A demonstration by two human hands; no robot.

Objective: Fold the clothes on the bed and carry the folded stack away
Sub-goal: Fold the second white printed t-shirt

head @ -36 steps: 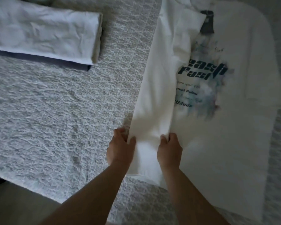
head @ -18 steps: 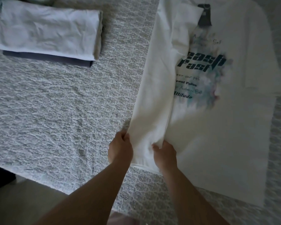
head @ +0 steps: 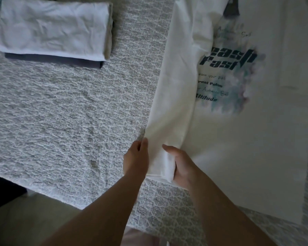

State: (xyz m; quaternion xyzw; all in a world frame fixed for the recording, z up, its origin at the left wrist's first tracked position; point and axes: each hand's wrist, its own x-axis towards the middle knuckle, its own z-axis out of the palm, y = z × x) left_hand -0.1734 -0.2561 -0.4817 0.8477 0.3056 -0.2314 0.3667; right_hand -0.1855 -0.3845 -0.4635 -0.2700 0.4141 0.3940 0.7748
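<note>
A: Both hands have slid nearer along the folded strip of the white T-shirt (head: 247,148) since a second ago, down to its hem; the right one, which lay on top of the strip, now cups its edge from the side.

B: What are they grasping?

A: The left hand (head: 136,159) has its fingers tucked under the strip's outer edge, thumb on top, pinching the cloth. The right hand (head: 180,166) curls round the inner edge of that same strip, holding it just above the hem.

B: Where does the shirt lie?

A: On the bed (head: 69,121), from 12 o'clock round to 4 o'clock, print side up. Its left side is folded over the teal lettering, so the first letters are covered.

B: Any container about?

A: None visible. At 10 o'clock sits the folded stack (head: 53,31): a pale garment on top, a dark one showing beneath its near edge, and a beige layer at the right side.

B: Edges and room?

A: The bed's near edge runs slantwise from 8 o'clock towards 6 o'clock, with floor (head: 25,219) below it. Between stack and shirt lies a broad stretch of bare patterned bedspread. The shirt's hem lies close to the bed's near edge, and its right side runs out of view at 3 o'clock.
</note>
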